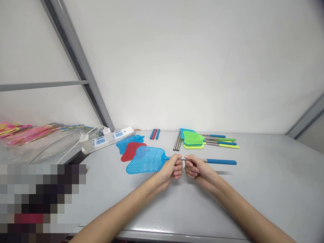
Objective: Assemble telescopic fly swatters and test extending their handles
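Both my hands grip one blue fly swatter (149, 160) by its metal rod, held level just above the grey table. My left hand (173, 167) is closed round the rod close to the blue mesh head. Beside it, my right hand (196, 168) is closed round the same rod, a short bare stretch showing between the two. The swatter's blue grip (222, 162) sticks out to the right. Behind the head lie a red mesh head (133, 151) and another blue mesh head (126, 143), without rods showing.
Assembled swatters (193, 138) in green, yellow and blue are stacked at the back, beside loose metal rods (177, 143). Several loose grips (155, 134) lie near the wall. A white power strip (118, 135) with cables edges the table's left. Colourful bagged items (37, 135) lie farther left.
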